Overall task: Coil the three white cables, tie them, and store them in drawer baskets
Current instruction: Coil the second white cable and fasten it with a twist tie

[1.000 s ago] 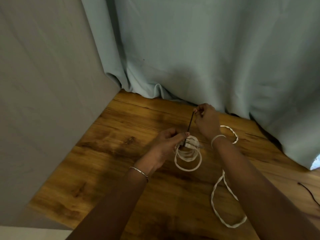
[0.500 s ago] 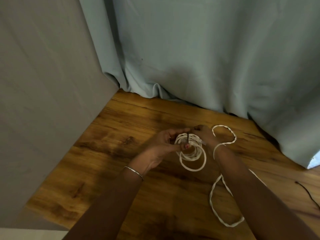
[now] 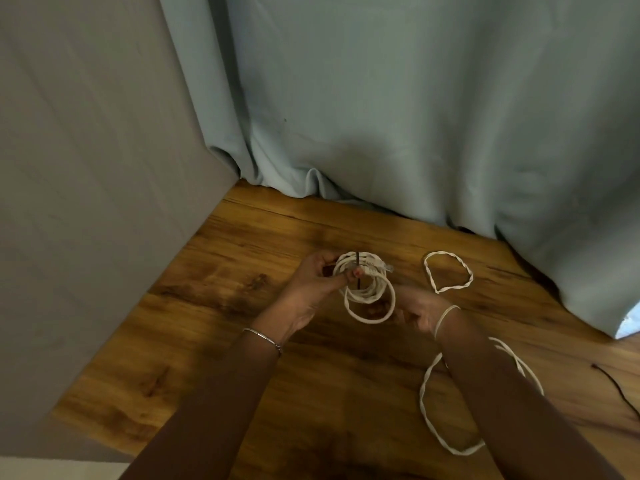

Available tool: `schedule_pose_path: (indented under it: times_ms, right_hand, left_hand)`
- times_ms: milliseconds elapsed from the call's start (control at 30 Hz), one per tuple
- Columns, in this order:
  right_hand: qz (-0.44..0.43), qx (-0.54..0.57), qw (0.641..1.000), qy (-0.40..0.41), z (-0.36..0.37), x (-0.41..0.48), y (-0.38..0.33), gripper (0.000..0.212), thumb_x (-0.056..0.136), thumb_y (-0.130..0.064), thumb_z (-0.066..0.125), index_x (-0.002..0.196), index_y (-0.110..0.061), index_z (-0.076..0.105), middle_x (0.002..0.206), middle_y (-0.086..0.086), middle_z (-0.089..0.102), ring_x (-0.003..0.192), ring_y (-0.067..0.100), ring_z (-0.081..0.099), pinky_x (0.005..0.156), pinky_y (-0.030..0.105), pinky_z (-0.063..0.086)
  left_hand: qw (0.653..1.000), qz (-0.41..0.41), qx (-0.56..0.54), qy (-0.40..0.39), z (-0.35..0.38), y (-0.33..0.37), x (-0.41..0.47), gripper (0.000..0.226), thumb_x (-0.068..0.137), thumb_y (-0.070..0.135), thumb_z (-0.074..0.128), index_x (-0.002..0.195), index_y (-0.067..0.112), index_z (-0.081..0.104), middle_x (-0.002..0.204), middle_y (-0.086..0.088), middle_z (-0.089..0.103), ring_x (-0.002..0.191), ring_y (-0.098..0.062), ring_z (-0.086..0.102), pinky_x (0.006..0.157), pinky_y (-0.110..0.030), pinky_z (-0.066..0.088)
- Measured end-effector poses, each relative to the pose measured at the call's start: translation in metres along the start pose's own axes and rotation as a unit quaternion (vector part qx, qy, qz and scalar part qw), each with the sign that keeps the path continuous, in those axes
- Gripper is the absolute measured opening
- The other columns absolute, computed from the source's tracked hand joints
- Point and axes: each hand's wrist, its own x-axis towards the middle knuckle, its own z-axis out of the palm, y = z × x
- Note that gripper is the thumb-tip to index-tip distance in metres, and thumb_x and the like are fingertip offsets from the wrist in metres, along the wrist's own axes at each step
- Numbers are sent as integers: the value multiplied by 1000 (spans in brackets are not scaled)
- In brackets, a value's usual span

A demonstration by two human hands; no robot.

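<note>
The left hand [image 3: 311,282] pinches the coiled white cable [image 3: 346,265] at the top of its ring, with the thumb on the front and the fingers curled behind. The coil is held up just over the wooden desk [image 3: 242,341], near the middle of it. A thin black tie [image 3: 357,287] runs up and down across the bunched loops, right by the thumb tip. Two pale plugs [image 3: 373,267] stick out of the coil to the right. The right hand [image 3: 415,310] is low, at the bottom right of the coil. Its fingers reach toward the ring, but I cannot tell if they hold it or only touch it. A pale band [image 3: 446,318] goes round the right wrist, and a silver bracelet [image 3: 263,337] sits on the left wrist. A small twisted white loop [image 3: 430,277] lies flat on the desk to the right of the coil, not touching it. A bigger white loop [image 3: 421,403] lies closer to the person and goes under the right arm. I cannot tell if these two loops are one cable. A thin dark wire [image 3: 616,386] lies at the right edge. A blue-grey curtain [image 3: 381,116] hangs down to the back of the desk, and a grey board [image 3: 86,168] stands on the left.
</note>
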Motion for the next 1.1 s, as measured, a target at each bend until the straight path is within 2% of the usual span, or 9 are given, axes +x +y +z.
schedule_pose_path:
  times_ms: [100, 300, 367, 500, 633, 733, 867, 967, 1100]
  right_hand:
    - [6, 32, 999, -13, 2, -2, 1, 13, 92, -11, 58, 84, -7, 66, 67, 3, 71, 53, 8, 66, 51, 21, 56]
    - [10, 47, 998, -34, 7, -7, 6, 15, 93, -13, 56, 99, -5, 66, 92, 10, 68, 81, 18, 64, 70, 28, 55]
    - [-13, 29, 999, 5, 9, -9, 6, 17, 93, -19, 57, 102, -7, 65, 90, 8, 68, 79, 16, 64, 63, 23, 55]
    - [-163, 104, 973, 128, 12, -10, 1, 30, 95, -36, 53, 114, -14, 63, 105, 6, 70, 95, 21, 66, 76, 29, 54]
    - [-323, 46, 938, 120, 15, -26, -2, 17, 88, -16, 65, 105, -14, 62, 103, 4, 69, 97, 19, 66, 86, 31, 53]
    - [-371, -56, 918, 131, 20, -31, 0, 39, 78, 0, 72, 99, -28, 56, 103, -4, 66, 96, 14, 66, 85, 31, 54]
    - [-419, -167, 865, 222, 27, -36, 1, 51, 70, -12, 79, 99, -40, 47, 103, -16, 58, 97, 6, 60, 83, 22, 51]
    - [-445, -255, 820, 255, 29, -39, -2, 55, 66, -16, 78, 111, -26, 48, 108, -8, 53, 101, 13, 56, 84, 28, 48]
    - [-470, -447, 711, 271, 31, -48, -10, 57, 63, -19, 80, 113, -18, 53, 123, 4, 51, 104, 26, 56, 83, 38, 48]
  left_hand:
    - [1000, -14, -9, -5, -1, -1, -1, 40, 79, 18, 74, 114, 3, 64, 111, -15, 69, 108, -28, 63, 95, -39, 51]
    - [1000, -17, -12, -2, 0, 3, -5, 33, 83, 12, 70, 113, 2, 64, 101, -9, 71, 93, -16, 67, 84, -32, 54]
    - [1000, -19, -8, 10, 0, 4, -5, 28, 82, 11, 70, 110, 5, 66, 94, -3, 73, 89, -12, 68, 80, -26, 55]
    - [999, -30, -5, 37, -1, 2, -4, 26, 80, 13, 73, 105, 8, 68, 98, -8, 73, 97, -22, 68, 89, -35, 54]
    - [997, -39, -41, 49, 1, 2, -5, 26, 79, 8, 72, 104, 5, 68, 98, -12, 72, 92, -23, 68, 86, -37, 55]
    - [993, -50, -96, 48, 1, 3, -5, 31, 76, 12, 74, 105, 3, 68, 101, -16, 71, 91, -26, 68, 86, -37, 55]
    - [991, -56, -121, 29, 3, 4, -6, 24, 80, 9, 70, 103, 3, 68, 97, -14, 72, 82, -20, 69, 77, -30, 56]
    - [990, -59, -122, 25, 2, 2, -8, 21, 82, 8, 69, 102, 3, 68, 96, -13, 72, 83, -20, 69, 79, -31, 56]
    - [990, -62, -123, 22, 1, -1, -11, 29, 75, 16, 72, 102, 4, 69, 99, -14, 72, 91, -24, 69, 88, -38, 52]
